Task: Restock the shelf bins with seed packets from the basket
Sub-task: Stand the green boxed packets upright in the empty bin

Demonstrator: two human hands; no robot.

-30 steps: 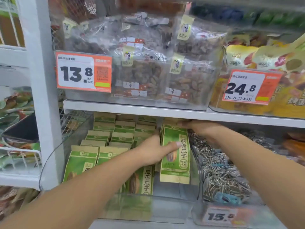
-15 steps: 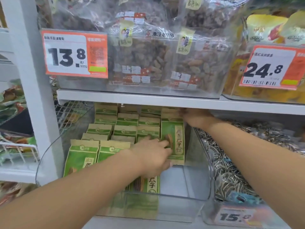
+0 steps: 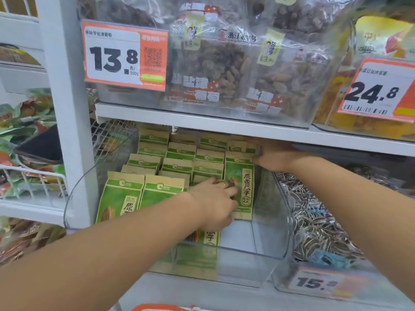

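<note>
Hands reach into the clear bin (image 3: 265, 261) on the lower shelf, where green seed packets (image 3: 177, 153) stand in rows. The left hand (image 3: 215, 205) lies with loosely curled fingers against the face of the front right packet (image 3: 243, 187); whether it grips, I cannot tell. The right hand (image 3: 271, 156) closes on that packet's top edge, just under the white shelf board (image 3: 224, 123).

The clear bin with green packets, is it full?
Not full: the clear bin has bare floor at its front right beside the green packets.
</note>
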